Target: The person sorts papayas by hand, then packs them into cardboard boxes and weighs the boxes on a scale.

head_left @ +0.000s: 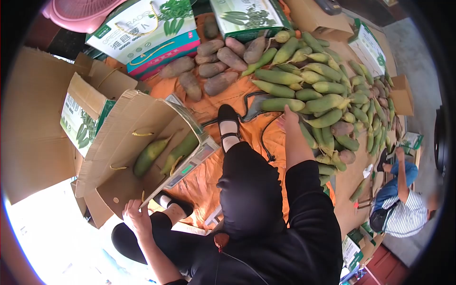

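At the lower left, my left hand (136, 217) has its fingers closed on the edge of an open cardboard box (111, 183). Two green radishes (151, 156) lie inside that box, which rests by a scale with a lit green display (188, 168). My right hand (288, 119) reaches to the near side of a large pile of green radishes (327, 88), beside a long radish (283, 104). Its fingers are partly hidden, and whether they grip anything is unclear.
Brownish tubers (231, 58) lie on an orange sheet (199, 209). Printed cartons (147, 35) stand at the back, near a pink basket (83, 14). A black cable (264, 137) crosses the sheet. Another person in a striped shirt (406, 216) sits at the far right.
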The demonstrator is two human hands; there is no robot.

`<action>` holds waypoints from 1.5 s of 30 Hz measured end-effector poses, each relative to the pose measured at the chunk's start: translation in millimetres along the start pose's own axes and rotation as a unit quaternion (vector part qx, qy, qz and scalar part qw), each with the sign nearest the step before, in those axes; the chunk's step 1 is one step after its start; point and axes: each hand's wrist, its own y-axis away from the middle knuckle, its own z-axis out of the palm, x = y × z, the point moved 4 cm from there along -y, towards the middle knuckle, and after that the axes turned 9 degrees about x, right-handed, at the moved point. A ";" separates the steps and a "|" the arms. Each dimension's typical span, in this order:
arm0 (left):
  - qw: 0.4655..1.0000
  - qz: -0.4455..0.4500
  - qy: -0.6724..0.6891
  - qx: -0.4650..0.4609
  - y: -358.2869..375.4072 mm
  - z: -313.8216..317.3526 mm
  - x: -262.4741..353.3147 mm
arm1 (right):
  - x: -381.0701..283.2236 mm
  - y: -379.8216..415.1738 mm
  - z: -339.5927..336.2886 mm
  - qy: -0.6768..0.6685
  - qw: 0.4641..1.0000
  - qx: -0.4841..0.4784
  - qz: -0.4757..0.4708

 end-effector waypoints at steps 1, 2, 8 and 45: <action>1.000 0.000 -0.003 0.004 0.7 -0.5 0.4 | 11.1 -32.2 5.0 -0.049 0.998 -0.022 0.033; 1.000 -0.014 -0.011 0.006 1.0 -0.9 0.3 | 15.0 -50.4 14.0 -0.095 0.992 -0.047 0.067; 0.999 -0.011 -0.036 -0.003 -2.4 -2.9 2.8 | -6.6 -42.4 31.4 -0.189 0.973 0.001 0.135; 0.997 0.030 0.025 0.061 10.4 -8.0 -10.1 | -40.3 571.2 83.1 0.229 0.335 -0.506 -0.761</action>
